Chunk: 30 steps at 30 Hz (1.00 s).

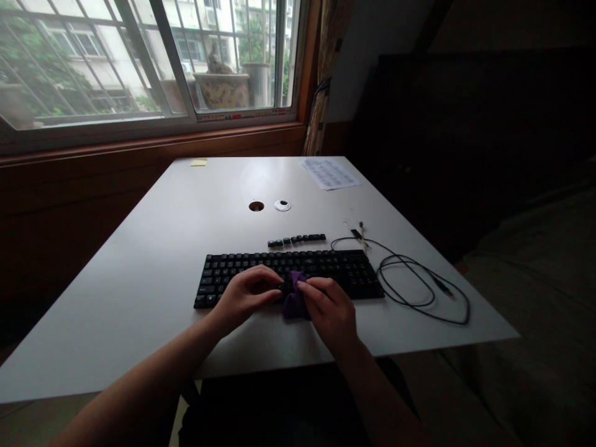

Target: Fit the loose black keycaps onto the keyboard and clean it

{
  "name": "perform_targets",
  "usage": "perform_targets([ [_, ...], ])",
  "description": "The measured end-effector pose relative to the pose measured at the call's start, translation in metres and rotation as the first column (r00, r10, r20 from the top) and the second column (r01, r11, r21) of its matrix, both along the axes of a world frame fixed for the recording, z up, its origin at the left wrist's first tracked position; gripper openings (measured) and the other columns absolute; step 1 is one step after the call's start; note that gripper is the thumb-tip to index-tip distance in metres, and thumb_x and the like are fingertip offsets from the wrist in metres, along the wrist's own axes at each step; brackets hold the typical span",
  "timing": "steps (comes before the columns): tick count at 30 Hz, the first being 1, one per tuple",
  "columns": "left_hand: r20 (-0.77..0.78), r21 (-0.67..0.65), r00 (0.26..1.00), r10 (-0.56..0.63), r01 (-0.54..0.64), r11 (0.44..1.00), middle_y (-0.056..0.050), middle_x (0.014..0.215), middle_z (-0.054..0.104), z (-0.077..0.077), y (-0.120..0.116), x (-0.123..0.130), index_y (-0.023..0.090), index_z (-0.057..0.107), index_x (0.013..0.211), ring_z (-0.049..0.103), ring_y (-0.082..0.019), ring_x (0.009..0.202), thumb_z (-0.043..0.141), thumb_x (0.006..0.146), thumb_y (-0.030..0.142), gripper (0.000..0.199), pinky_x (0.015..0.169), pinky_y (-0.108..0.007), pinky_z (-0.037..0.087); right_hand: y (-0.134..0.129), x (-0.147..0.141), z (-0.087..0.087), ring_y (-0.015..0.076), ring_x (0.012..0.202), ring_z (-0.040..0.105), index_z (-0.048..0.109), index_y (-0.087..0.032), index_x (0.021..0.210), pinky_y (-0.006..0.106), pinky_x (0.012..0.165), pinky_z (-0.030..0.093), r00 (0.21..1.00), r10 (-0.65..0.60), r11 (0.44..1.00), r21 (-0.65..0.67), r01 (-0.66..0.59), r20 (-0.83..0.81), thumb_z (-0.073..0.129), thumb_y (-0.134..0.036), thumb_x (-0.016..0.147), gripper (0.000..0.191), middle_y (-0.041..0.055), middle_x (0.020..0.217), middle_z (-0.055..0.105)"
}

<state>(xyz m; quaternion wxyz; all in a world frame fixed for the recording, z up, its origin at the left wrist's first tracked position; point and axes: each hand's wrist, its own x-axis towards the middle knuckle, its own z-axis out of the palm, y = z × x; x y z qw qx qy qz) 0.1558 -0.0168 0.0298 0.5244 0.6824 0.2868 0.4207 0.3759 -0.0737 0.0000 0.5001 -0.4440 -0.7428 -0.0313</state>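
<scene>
A black keyboard (363, 276) lies on the white table, its middle partly hidden by both hands. My left hand (246, 292) is closed in a pinch over it, with a small black keycap (280, 286) at the fingertips. From the right, my right hand (331, 310) grips a purple cloth (294, 304) between thumb and fingers, close beside the keycap. Part of the cloth hangs over the keyboard's front edge. Behind the keyboard, several loose black keycaps (305, 238) stand in an uneven row.
A black cable (410, 304) lies looped on the right, near small odds and ends (361, 233). Further back are a round hole (256, 206) in the tabletop, a white grommet cover (282, 205), printed papers (330, 174) and a yellow note (198, 162).
</scene>
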Motion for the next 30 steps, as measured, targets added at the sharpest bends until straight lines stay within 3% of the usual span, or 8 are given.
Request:
perform_targets([
  [5,-0.236,0.197,0.968,0.082,-0.035,0.98,-0.008,0.099,0.069,-0.006,0.007,-0.004,0.019,0.075,0.099,0.066,-0.02,0.088,0.075,0.089,0.026,0.013,0.076,-0.03,0.054,0.002,0.018,0.009,0.0183,0.094,0.066,0.072,-0.026,0.115,0.035,0.085,0.057,0.977,-0.185,0.983,-0.003,0.186,-0.11,0.063,-0.015,0.096,0.024,0.0052,0.101,0.069],
  [11,-0.432,0.514,0.864,0.26,-0.001,0.858,-0.006,0.097,0.069,-0.024,0.005,0.004,0.023,0.075,0.095,0.059,-0.024,0.094,0.08,0.082,0.019,0.015,0.084,-0.039,0.051,0.01,0.075,0.024,0.0222,0.093,0.065,0.074,-0.021,0.107,0.041,0.087,0.053,0.845,-0.491,0.86,0.04,0.509,-0.21,0.064,-0.027,0.096,0.016,0.0064,0.097,0.069],
  [16,-0.512,0.56,0.807,0.295,0.053,0.827,-0.007,0.101,0.068,-0.028,0.002,0.009,0.023,0.074,0.098,0.056,-0.027,0.097,0.077,0.083,0.017,0.016,0.084,-0.04,0.05,0.017,0.111,0.021,0.025,0.101,0.063,0.075,-0.019,0.112,0.045,0.092,0.052,0.815,-0.569,0.813,0.071,0.577,-0.106,0.064,-0.03,0.096,0.023,0.0108,0.107,0.068],
  [21,-0.542,0.579,0.78,0.312,0.077,0.812,-0.008,0.104,0.066,-0.027,0.0,0.011,0.021,0.073,0.099,0.056,-0.027,0.098,0.076,0.084,0.015,0.016,0.085,-0.041,0.051,0.012,0.105,0.014,0.0306,0.114,0.057,0.075,-0.02,0.111,0.056,0.104,0.043,0.771,-0.637,0.764,0.136,0.63,0.006,0.068,-0.026,0.092,0.021,0.0141,0.124,0.063],
  [23,-0.553,0.582,0.771,0.314,0.088,0.808,-0.008,0.104,0.065,-0.025,-0.002,0.012,0.02,0.072,0.099,0.055,-0.027,0.098,0.076,0.085,0.015,0.015,0.085,-0.041,0.051,0.008,0.092,0.012,0.0286,0.11,0.058,0.075,-0.021,0.109,0.054,0.103,0.044,0.843,-0.533,0.841,0.158,0.518,0.074,0.068,-0.021,0.091,0.02,0.0115,0.117,0.066],
  [26,-0.568,0.588,0.757,0.324,0.098,0.803,-0.008,0.104,0.065,-0.023,-0.003,0.012,0.02,0.071,0.1,0.055,-0.027,0.097,0.075,0.085,0.015,0.016,0.085,-0.041,0.051,0.004,0.067,0.008,0.0228,0.099,0.061,0.071,-0.025,0.12,0.042,0.091,0.052,0.966,-0.107,0.994,0.015,0.107,0.236,0.062,-0.012,0.092,0.032,0.0068,0.103,0.068],
  [28,-0.575,0.592,0.748,0.33,0.103,0.799,-0.007,0.105,0.064,-0.023,-0.004,0.012,0.021,0.07,0.101,0.055,-0.027,0.097,0.076,0.085,0.015,0.018,0.085,-0.041,0.051,0.004,0.05,0.005,0.0211,0.096,0.061,0.067,-0.027,0.128,0.038,0.087,0.054,0.946,0.137,0.987,-0.118,-0.107,0.292,0.058,-0.009,0.092,0.041,0.0058,0.103,0.068],
  [30,-0.578,0.6,0.743,0.337,0.107,0.793,-0.007,0.104,0.063,-0.024,-0.004,0.012,0.021,0.069,0.102,0.055,-0.026,0.096,0.076,0.085,0.014,0.019,0.085,-0.04,0.051,0.004,0.037,0.002,0.0209,0.096,0.06,0.065,-0.027,0.132,0.038,0.087,0.054,0.92,0.228,0.967,-0.183,-0.176,0.319,0.057,-0.008,0.092,0.045,0.006,0.105,0.068],
])
